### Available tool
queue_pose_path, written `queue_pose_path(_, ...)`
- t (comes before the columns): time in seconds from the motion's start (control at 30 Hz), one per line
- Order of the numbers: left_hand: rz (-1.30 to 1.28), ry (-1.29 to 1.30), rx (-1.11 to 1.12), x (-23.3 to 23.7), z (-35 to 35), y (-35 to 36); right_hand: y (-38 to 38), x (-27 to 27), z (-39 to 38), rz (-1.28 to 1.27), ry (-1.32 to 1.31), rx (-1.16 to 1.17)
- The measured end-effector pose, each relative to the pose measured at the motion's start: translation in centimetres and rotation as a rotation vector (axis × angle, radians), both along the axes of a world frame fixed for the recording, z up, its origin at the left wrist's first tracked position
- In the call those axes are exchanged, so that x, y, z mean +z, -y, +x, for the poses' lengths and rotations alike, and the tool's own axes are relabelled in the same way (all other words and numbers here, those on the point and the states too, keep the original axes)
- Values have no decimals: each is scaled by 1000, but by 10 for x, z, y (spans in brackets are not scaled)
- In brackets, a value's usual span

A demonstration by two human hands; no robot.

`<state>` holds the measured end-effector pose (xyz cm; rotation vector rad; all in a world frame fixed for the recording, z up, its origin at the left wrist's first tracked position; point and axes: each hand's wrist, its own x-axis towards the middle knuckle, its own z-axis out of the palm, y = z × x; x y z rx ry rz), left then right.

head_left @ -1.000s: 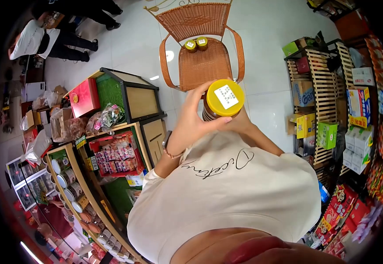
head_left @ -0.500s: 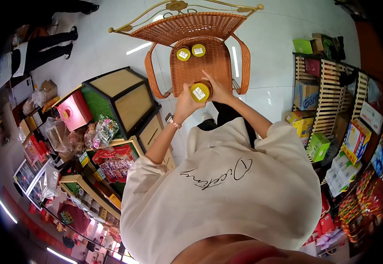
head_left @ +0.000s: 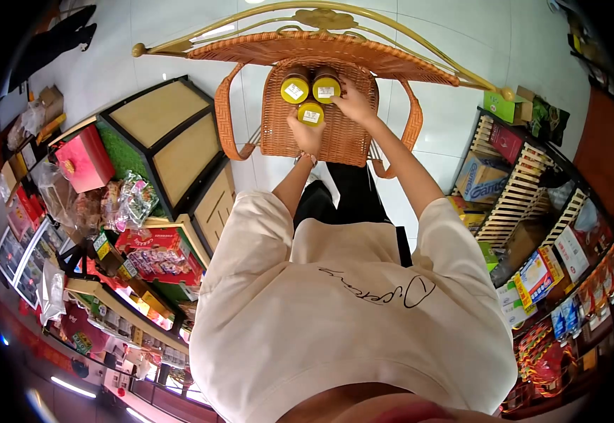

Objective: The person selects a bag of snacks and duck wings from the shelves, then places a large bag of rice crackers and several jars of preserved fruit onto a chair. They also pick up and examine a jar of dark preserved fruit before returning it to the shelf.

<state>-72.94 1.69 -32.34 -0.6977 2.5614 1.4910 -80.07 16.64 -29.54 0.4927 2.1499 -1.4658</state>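
Note:
Three jars with yellow lids and white labels stand on the woven seat of a wicker chair (head_left: 349, 144). Two of them, the back left jar (head_left: 294, 90) and the back right jar (head_left: 327, 89), are side by side. The front jar (head_left: 310, 114) sits just before them. My left hand (head_left: 303, 134) has its fingers wrapped round the front jar. My right hand (head_left: 353, 104) is at the right side of the back right jar, thumb and fingers closed on it.
The chair's armrests (head_left: 225, 113) curve up on both sides, with a golden metal rail (head_left: 250, 14) behind. A display stand (head_left: 173, 127) with packaged goods is on the left. Slatted shelves (head_left: 515, 190) with boxes stand on the right.
The jar held in both hands has moved forward onto the seat, beside the other two. My right hand has left it and is now on the back right jar. The view has shifted.

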Motion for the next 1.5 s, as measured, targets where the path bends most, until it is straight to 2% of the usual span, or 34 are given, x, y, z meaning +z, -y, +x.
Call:
queue_pose_path(0.13,-40,-114,1,6,-2,-7,1,-30,2,-92,39,-60)
queue_pose_path(0.23,-42,-135,-3,10,-5,-6,0,-38,7,-196,76,-217)
queue_pose_path(0.33,-29,-111,-30,12,-7,-3,-3,-70,13,-110,84,-221)
queue_pose_path(0.47,14,-91,-57,5,-8,-1,-3,-73,17,-19,133,-178)
queue_pose_path(0.53,38,-55,-60,6,-8,0,-7,-79,19,-74,156,-176)
queue_pose_path(0.77,-15,-71,-157,-3,-11,8,-3,-38,14,-296,215,-266)
queue_pose_path(0.9,-123,-21,-187,4,-7,10,-5,-27,15,-288,299,-302)
queue_pose_path(1.17,-38,68,-208,39,-3,37,-15,-9,30,-269,405,-337)
queue_pose_path(1.3,-80,101,-151,44,16,62,-13,-37,51,-129,323,-278)
queue_pose_path(1.4,-1,171,-132,23,51,91,-14,-33,66,-114,310,-48)
queue_pose_path(1.47,270,235,13,21,78,104,-6,-8,71,-30,278,71)
queue_pose_path(1.5,408,263,87,34,92,109,-5,1,76,-11,282,158)
